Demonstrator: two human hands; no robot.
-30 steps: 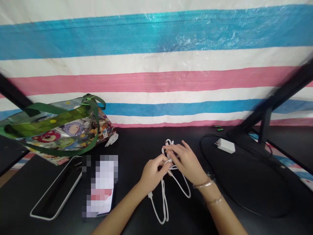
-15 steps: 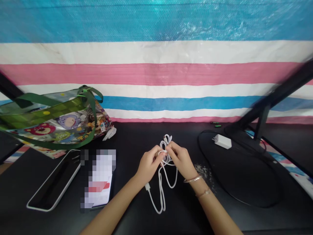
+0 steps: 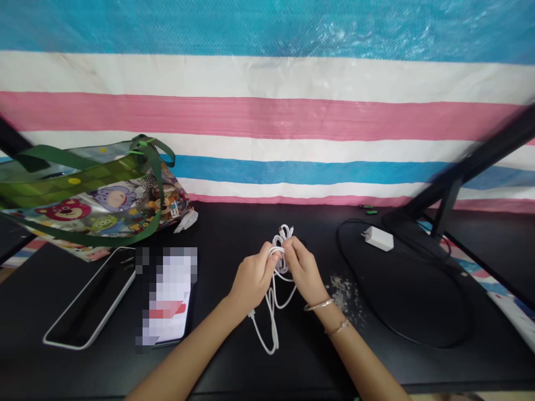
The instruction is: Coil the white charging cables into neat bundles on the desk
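Your left hand [image 3: 252,277] and right hand [image 3: 304,267] both pinch the white cable [image 3: 274,326] closed-fingered. Probably light, bendy; grip its loops.

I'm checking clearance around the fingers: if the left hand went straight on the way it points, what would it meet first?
The left hand pinches the white cable, whose upper loops likely come first; the right hand is very close too, with depth unclear.

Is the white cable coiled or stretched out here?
Partly coiled: the white cable is bunched in loops at the left hand and right hand, while a slack length trails below them in view.
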